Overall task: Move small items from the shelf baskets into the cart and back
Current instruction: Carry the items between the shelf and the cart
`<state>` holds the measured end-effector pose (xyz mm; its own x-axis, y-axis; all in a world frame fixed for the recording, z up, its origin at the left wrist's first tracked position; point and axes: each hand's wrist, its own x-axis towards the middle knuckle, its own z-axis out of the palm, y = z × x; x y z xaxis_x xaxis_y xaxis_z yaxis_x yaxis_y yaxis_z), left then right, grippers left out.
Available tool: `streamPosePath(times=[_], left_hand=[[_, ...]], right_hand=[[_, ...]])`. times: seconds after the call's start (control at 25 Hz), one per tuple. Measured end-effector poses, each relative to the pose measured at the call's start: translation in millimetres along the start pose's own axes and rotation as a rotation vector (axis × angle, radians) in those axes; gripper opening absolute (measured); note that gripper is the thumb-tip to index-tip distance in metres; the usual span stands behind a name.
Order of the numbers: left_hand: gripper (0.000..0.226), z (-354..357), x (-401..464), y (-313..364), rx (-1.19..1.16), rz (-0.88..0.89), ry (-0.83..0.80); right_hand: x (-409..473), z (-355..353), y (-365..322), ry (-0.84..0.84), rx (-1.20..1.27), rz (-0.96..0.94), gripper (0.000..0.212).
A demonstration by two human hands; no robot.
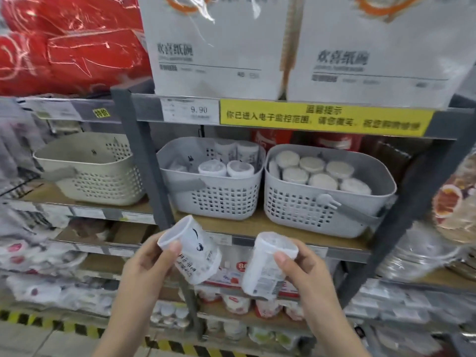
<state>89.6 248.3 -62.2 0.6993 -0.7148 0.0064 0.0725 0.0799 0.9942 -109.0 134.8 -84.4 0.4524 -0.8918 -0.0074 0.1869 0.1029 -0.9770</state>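
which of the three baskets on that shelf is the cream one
The leftmost basket, left of the grey shelf post. The middle basket and the right basket are pale grey and hold wrapped cups.

Shelf rack in front of me: grey upright post (144,161) is my landmark. Middle shelf board (257,222) is bare wood with a metal front rail. Right of the post, two grey perforated baskets sit directly on the board: near basket (213,197) holds a few wrapped cup stacks, far basket (319,204) is packed with round-topped stacks. Left of the post, a beige perforated basket (95,176) sits on the adjoining board. Above the post, the upper shelf carries two white paper-bowl packs (219,47); its rail has a 9.90 price tag (190,110) and a yellow notice strip (324,118).
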Motion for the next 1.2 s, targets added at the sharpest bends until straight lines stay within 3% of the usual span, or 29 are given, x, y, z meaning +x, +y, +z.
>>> streamPosePath(times=[0.12, 0.28, 0.48, 0.56, 0.68, 0.76, 0.88, 1.04, 1.2], left_hand=[[0.021, 11, 34, 16, -0.076, 0.034, -0.037], [0.039, 34, 83, 37, -0.165, 0.091, -0.061], [0.032, 45, 139, 52, -0.158, 0.176, 0.008], [0.020, 50, 158, 52, -0.139, 0.201, 0.028], [0.017, 56, 185, 49, -0.047, 0.255, 0.048], [0.026, 59, 199, 48, 0.018, 0.277, 0.041], [0.019, 61, 217, 50, 0.104, 0.314, 0.017], [0.023, 55, 234, 48, 0.235, 0.385, -0.175], [0.028, 55, 250, 37, 0.353, 0.343, -0.339]], right_hand=[[29, 9, -19, 0.122, 0.059, -0.058, 0.031], [78, 21, -43, 0.199, 0.161, -0.111, 0.038], [137, 39, -59, 0.187, 0.287, -0.177, 0.024], [156, 42, -60, 0.187, 0.289, -0.211, 0.029], [180, 41, -61, 0.218, 0.189, -0.263, 0.045], [191, 43, -61, 0.243, 0.105, -0.325, 0.043], [204, 48, -63, 0.267, 0.002, -0.417, 0.026], [216, 55, -58, 0.343, -0.253, -0.440, 0.013], [220, 59, -52, 0.307, -0.611, -0.436, 0.021]])
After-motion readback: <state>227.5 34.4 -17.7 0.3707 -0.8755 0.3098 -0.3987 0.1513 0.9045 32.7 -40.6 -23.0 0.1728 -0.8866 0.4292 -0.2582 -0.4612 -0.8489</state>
